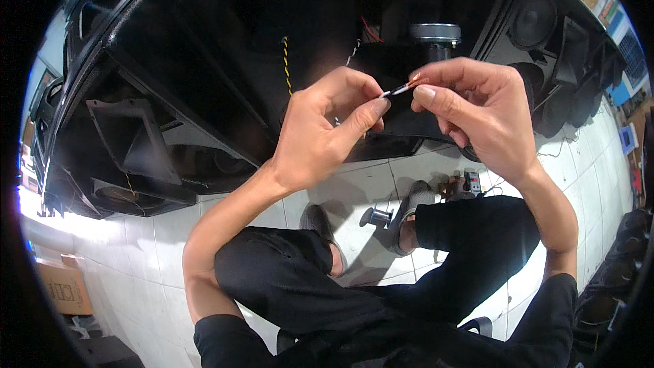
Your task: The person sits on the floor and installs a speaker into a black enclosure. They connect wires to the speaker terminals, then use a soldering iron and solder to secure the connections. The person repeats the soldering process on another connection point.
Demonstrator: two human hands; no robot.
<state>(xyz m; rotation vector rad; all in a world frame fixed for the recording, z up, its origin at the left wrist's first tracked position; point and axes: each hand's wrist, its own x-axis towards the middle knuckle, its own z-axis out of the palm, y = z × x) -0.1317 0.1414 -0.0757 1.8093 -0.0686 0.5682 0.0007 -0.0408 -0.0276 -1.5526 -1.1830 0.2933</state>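
Observation:
Both hands are raised in front of a large black speaker cabinet [197, 82]. Between thumb and fingers, my left hand [330, 119] pinches a black-and-white twisted wire [396, 90] near its end. At that end bare copper strands show, and my right hand [480, 105] pinches them between thumb and forefinger. The wire's other stretch runs up behind my left hand into the dark cabinet. A yellow-and-black twisted wire [287, 65] hangs from the cabinet left of my hands. Just above my right hand stands a round silver-and-black speaker driver [436, 33].
A spool of solder-like wire [377, 217] lies on the white tiled floor [368, 249] between my feet. A small dark device [472, 180] sits beyond my right knee. More black speaker cabinets [545, 34] stand at the right, and a cardboard box [65, 289] is at the lower left.

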